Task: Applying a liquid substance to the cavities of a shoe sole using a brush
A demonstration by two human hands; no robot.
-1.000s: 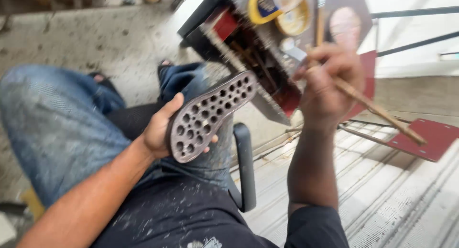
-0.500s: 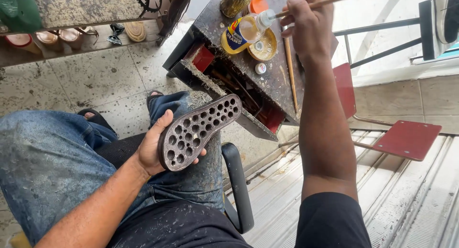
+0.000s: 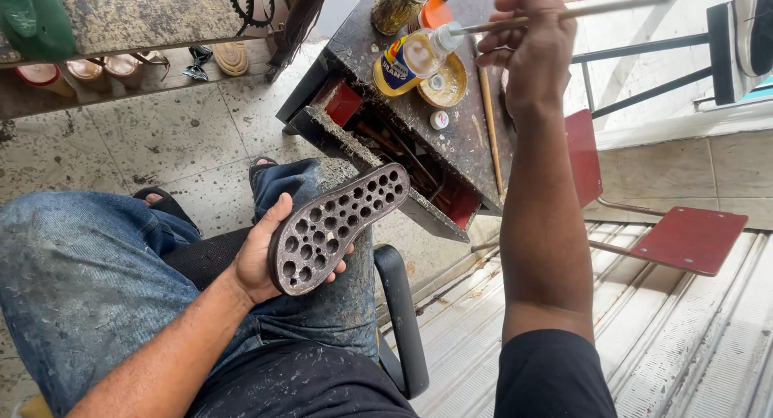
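Left hand [image 3: 262,261] cradles a dark perforated shoe sole [image 3: 336,227] over the knee, fingers curled under its edge. Right hand [image 3: 527,43] pinches a thin wooden stick [image 3: 564,14], raised above the glue bottle [image 3: 411,57] on the worn workbench [image 3: 475,136].

Seen from above: faded blue jeans [image 3: 88,281], heavily flecked with pale splashes and grime across both thighs and the knee. Black apron or dark garment [image 3: 298,386] over the lap, spattered likewise with whitish specks. Black short sleeve [image 3: 551,378] on the right arm (left forearm bare, no sleeve in view). Black open sandals [image 3: 157,199], toes showing. No rings, watch or gloves visible on left hand [image 3: 262,261] or right hand [image 3: 527,51].
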